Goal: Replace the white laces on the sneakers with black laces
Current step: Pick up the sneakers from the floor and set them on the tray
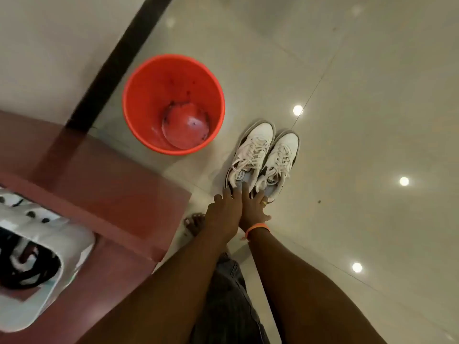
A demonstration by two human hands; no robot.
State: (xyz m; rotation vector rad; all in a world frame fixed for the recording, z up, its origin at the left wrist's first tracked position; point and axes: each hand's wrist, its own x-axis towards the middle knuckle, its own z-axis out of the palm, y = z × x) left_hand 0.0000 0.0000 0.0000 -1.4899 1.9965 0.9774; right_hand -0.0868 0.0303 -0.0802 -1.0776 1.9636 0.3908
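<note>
- White leather-look sneakers (263,157) stand side by side on a glossy pale tile floor (360,95), toes pointing away from the person, heels nearest the hands.
- Both sneakers have white laces (255,150) threaded through the eyelets, the ends hanging loose over the sides; dark panels show along the sides near the heels, and the soles look grey-white.
- Each tongue carries a small oval label, but the writing on it is too small to read.
- Just left of the sneakers, and a little further from the person, sits an orange-red plastic bucket (173,103), seen from above, with dark specks on its inner wall and base.
- At the sneakers' heel ends, the left hand (224,209) lies with fingers straight, its fingertips resting on the heel collar of the left-hand shoe.
- Touching it, the right hand (253,207) has its fingers reaching into the heel openings of the sneakers; a ring shows on one finger and an orange band (258,228) circles the wrist. Whether these fingers curl round the heel cannot be told.
- Nearer the person than the sneakers, a bare foot (195,223) rests on the floor, beside grey denim.
- Far left of the sneakers stands a reddish-brown counter (99,175); on it lies a white bag (37,234) holding black laces (27,269), blurred.
</note>
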